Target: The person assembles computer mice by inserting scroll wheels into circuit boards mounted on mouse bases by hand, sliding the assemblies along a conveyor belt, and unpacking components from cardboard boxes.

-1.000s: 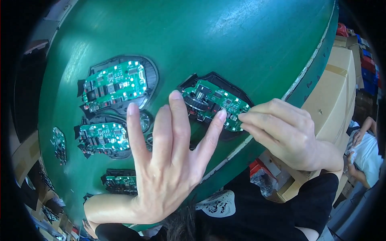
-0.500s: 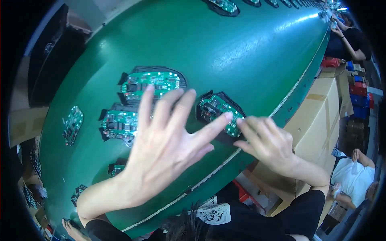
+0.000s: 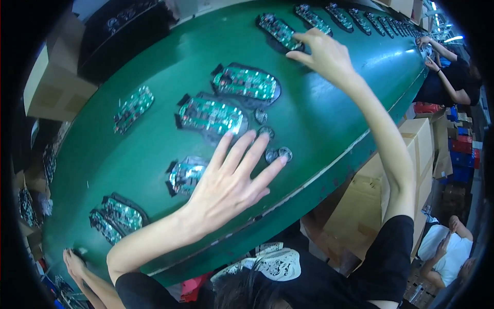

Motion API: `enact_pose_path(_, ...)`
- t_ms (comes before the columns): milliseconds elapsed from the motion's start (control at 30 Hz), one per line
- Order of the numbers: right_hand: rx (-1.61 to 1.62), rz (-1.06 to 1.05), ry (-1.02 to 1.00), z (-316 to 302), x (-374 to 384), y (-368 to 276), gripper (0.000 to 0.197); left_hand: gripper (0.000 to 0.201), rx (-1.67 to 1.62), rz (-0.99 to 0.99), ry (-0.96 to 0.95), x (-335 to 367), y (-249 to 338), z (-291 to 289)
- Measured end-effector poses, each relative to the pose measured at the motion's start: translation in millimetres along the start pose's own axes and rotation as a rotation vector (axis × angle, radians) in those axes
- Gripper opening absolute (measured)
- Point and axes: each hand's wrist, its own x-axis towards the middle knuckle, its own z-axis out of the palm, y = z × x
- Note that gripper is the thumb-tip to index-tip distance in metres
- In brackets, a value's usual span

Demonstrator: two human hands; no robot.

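Note:
My right hand [image 3: 325, 56] reaches far up the green table, thumb and fingers closed around the near end of a green circuit board in a black casing [image 3: 278, 32]. My left hand [image 3: 229, 177] is spread, palm down, fingers apart. Its fingertips touch or hover over several small dark round parts [image 3: 261, 116] and the edge of a cased board [image 3: 212, 116]. Beyond lies another cased board [image 3: 248, 83]. One more, partly hidden by my left hand, is a cased board [image 3: 186, 176]. To the left sits a bare circuit board [image 3: 134, 109].
Several cased boards [image 3: 339, 16] form a row running to the far right of the green table [image 3: 170, 72]. Two more boards [image 3: 123, 213] lie at lower left, near another person's hands [image 3: 77, 265]. Cardboard boxes [image 3: 360, 190] stand beyond the table's right edge. Other people [image 3: 450, 77] work at right.
My right hand has moved up and away with the cased board that was beside my left hand. Small round parts now show by the left fingertips. The whole view has shifted.

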Motion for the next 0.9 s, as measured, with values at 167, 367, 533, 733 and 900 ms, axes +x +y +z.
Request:
enact_pose_path(167,0.454,-0.184,-0.093,-50.8,-86.8,-53.3,0.042,0.085,0.028,-0.072,0.044,-9.5,-4.9,9.8)
enact_pose_path(367,0.520,-0.090,-0.310,-67.5,-144.4,-101.0,0.039,0.082,0.081,-0.065,0.069,-10.3,-1.8,22.6)
enact_pose_path(533,0.529,-0.118,-0.253,-47.0,-146.4,-96.0,0.028,0.068,0.167,-0.057,0.124,-10.7,-3.6,36.5)
enact_pose_path(733,0.647,-0.071,-0.204,-54.1,-146.0,-77.6,0.026,0.047,0.148,0.044,0.191,-34.1,-22.3,19.9)
enact_pose_path(900,0.762,0.092,-0.262,-57.4,-151.6,-71.8,0.029,0.046,0.154,0.056,0.111,-72.2,-48.6,-0.7)
